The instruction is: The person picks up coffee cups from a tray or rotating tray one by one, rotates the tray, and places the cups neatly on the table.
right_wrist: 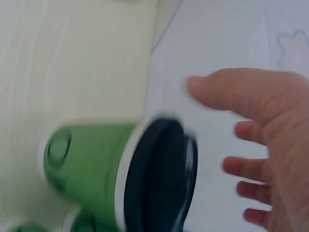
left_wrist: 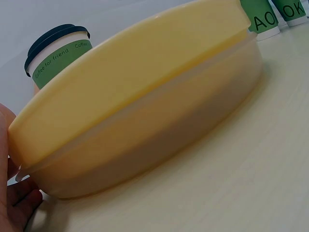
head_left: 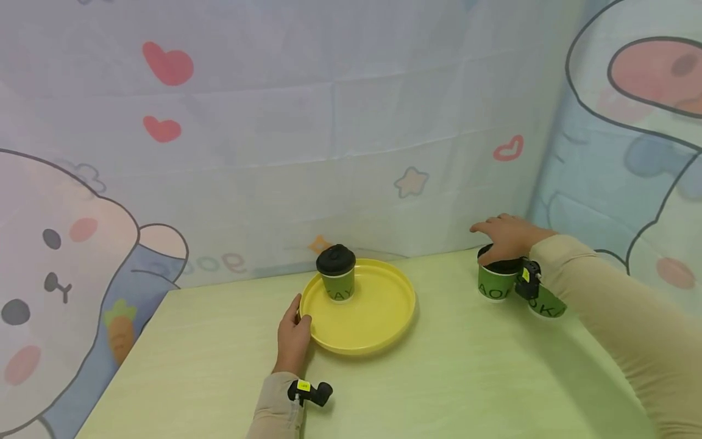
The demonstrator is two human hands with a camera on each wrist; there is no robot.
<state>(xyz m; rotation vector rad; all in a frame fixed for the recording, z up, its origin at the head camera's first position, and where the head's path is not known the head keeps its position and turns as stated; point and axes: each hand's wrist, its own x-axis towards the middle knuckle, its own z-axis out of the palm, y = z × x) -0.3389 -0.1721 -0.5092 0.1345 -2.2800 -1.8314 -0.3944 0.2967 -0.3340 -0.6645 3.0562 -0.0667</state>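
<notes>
My left hand (head_left: 293, 338) grips the left edge of a round yellow tray (head_left: 384, 332), its thumb at the rim. In the left wrist view, fingers (left_wrist: 29, 205) lie against the side of the tray. A green paper coffee cup (head_left: 339, 285) with a black lid stands upright on the tray, towards its left. To the right, my right hand (head_left: 507, 236) hovers over another lidded green cup (head_left: 495, 285). The right wrist view shows its fingers (right_wrist: 248, 166) and thumb spread apart, beyond the black lid (right_wrist: 157, 179), with nothing held.
Close beside the right-hand cup stands another green cup (head_left: 547, 303), partly hidden by the right wrist camera (head_left: 528, 280). A printed cloth backdrop (head_left: 329, 152) rises behind the pale table (head_left: 439, 390) and along its right side.
</notes>
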